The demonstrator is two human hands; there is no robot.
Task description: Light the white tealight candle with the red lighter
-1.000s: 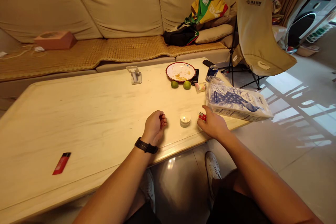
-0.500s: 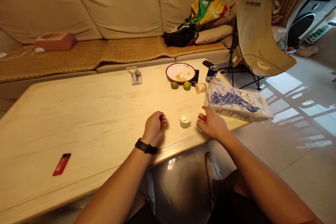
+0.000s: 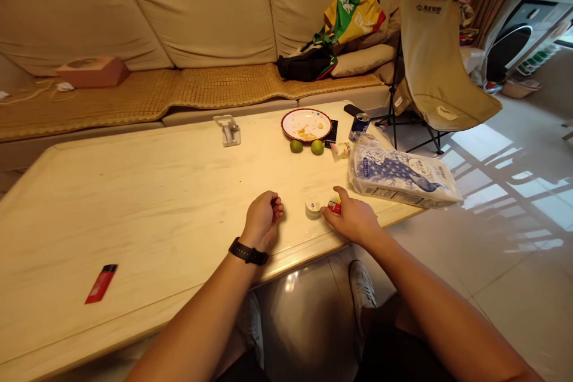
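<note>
Red lighter [image 3: 333, 208] pinched in right hand [image 3: 353, 221], its end just beside tealight candle [image 3: 313, 209]; left hand [image 3: 263, 221] curled shut on pale table [image 3: 134, 203], apparently empty.

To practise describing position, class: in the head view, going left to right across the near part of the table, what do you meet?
Red lighter, left hand, tea-light candle, right hand, peacock-print tissue pack.

On the long pale table [image 3: 147, 209], a round white plate [image 3: 283, 124] behind two green limes [image 3: 317, 147]; a small round white candle [image 3: 313, 209] nearer the front edge.
</note>
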